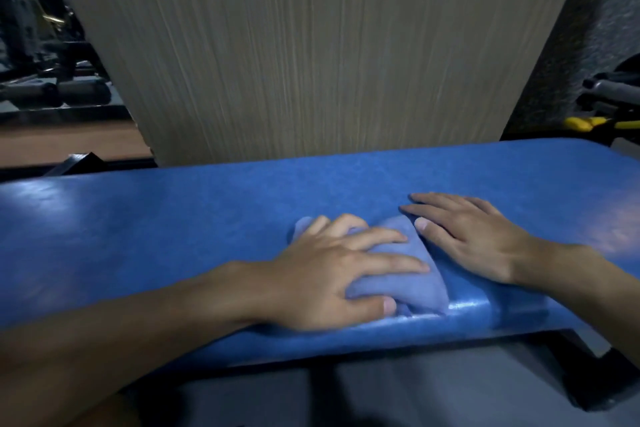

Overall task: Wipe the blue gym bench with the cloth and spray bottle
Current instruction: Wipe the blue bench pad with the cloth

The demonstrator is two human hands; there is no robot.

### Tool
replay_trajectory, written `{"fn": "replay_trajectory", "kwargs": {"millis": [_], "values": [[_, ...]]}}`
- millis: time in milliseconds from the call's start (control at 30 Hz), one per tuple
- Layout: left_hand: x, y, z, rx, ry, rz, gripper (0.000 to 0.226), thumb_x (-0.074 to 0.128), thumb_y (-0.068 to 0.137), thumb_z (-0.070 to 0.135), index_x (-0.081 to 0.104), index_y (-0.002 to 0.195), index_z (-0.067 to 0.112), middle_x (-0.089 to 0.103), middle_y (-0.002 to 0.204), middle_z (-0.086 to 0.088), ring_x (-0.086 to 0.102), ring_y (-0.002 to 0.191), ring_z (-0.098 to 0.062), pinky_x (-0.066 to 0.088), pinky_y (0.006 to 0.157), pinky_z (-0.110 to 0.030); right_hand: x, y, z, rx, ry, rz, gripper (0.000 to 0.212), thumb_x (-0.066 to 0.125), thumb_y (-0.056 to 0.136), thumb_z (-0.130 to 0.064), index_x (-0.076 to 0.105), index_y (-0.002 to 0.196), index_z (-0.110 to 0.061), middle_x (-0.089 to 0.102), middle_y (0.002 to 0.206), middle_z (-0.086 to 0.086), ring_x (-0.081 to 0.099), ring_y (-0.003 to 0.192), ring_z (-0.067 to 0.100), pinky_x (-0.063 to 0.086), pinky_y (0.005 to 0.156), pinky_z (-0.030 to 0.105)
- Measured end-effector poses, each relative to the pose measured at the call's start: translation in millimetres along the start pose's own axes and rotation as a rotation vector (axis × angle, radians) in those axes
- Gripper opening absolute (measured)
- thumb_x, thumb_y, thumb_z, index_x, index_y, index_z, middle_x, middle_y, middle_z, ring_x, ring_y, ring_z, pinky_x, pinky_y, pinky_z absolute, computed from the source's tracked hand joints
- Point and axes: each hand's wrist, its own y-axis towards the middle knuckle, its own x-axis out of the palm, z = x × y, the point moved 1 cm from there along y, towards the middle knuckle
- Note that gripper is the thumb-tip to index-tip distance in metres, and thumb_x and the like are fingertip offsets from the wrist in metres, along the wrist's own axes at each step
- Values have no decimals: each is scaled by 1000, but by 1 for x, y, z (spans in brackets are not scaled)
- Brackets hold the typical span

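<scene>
The blue gym bench [180,218] runs across the view from left to right. A folded blue cloth [412,284] lies on its padding near the front edge, at a seam between two pad sections. My left hand [332,270] presses flat on the cloth with fingers spread. My right hand [467,236] rests flat on the bench just right of the cloth, its thumb touching the cloth's edge. No spray bottle is in view.
A pale wood-grain wall panel [311,45] stands right behind the bench. Dark gym machines [52,87] sit at far left, and equipment with yellow parts [588,123] at far right. Grey floor [398,399] and the bench's black frame [588,381] lie below.
</scene>
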Motion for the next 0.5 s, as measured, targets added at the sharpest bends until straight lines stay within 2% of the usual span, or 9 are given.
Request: {"fn": "replay_trajectory", "kwargs": {"millis": [100,200,300,367,433,500], "values": [[-4,-1,-2,10,-13,-37,52,36,94,63,25,144,57,20,157,21,29,128,-16,26,102,-41,-7,6,-4,2,96,100,76,0,89,-69,47,138,-36,42,147,-18,28,140,4,17,114,35],[-6,7,-30,-92,-27,-59,55,37,93,65,20,144,57,15,156,24,24,131,-11,21,108,-39,-6,13,-18,-17,113,100,72,2,93,-67,45,141,-34,41,149,-15,28,140,4,18,116,37],[-9,12,-78,-286,-28,-47,57,31,83,74,15,137,68,16,155,27,25,136,-12,19,109,-39,8,12,-28,-27,26,5,81,-6,81,-68,34,145,-38,26,157,-14,14,145,4,9,119,40],[-13,9,-123,-428,-35,-14,56,27,76,78,17,132,74,20,155,26,28,137,-16,20,109,-42,12,10,-28,-25,14,3,87,-12,75,-69,29,147,-41,20,158,-16,7,145,3,4,119,39],[-21,1,-168,-593,-23,19,62,26,72,83,21,133,73,26,155,20,30,139,-21,21,112,-49,10,9,-28,-21,23,21,82,-10,80,-69,30,146,-41,20,158,-17,7,145,2,4,119,38],[-27,-8,-203,-737,-8,42,64,29,73,82,27,135,67,33,151,17,34,137,-26,24,109,-52,10,9,-28,-19,19,26,67,0,92,-65,32,146,-40,21,158,-16,9,145,2,4,119,37]]}}
